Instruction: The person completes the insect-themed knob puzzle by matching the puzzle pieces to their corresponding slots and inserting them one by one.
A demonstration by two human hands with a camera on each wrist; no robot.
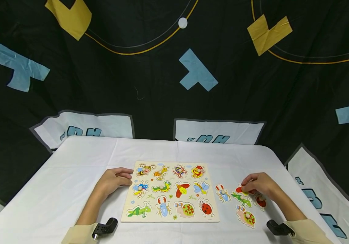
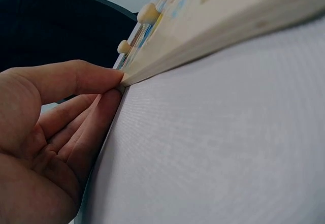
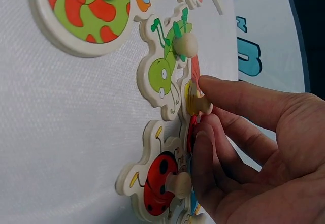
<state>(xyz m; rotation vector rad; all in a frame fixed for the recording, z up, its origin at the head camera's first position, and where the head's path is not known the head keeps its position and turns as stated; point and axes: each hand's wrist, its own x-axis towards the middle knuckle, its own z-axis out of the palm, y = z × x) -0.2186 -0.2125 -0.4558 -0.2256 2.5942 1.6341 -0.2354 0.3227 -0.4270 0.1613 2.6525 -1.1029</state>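
Observation:
A wooden peg puzzle board (image 1: 148,196) with insect pictures lies on the table. Its left edge meets the fingertips of my left hand (image 1: 114,183), and the left wrist view shows the thumb (image 2: 86,77) against the board's side, fingers loosely bent. Right of the board, my right hand (image 1: 261,185) pinches the wooden knob (image 3: 204,105) of a red-and-yellow insect piece (image 1: 239,189), partly hidden by the fingers. Close around it lie a green grasshopper piece (image 1: 242,199), a ladybug piece (image 1: 260,202), a snail piece (image 1: 246,217) and a blue beetle piece (image 1: 222,193).
A white cloth covers the table (image 1: 70,162). Behind stands a black curtain (image 1: 116,84) with blue and gold shapes. Black wrist devices sit at both cuffs, the right device (image 1: 279,228) near the snail piece.

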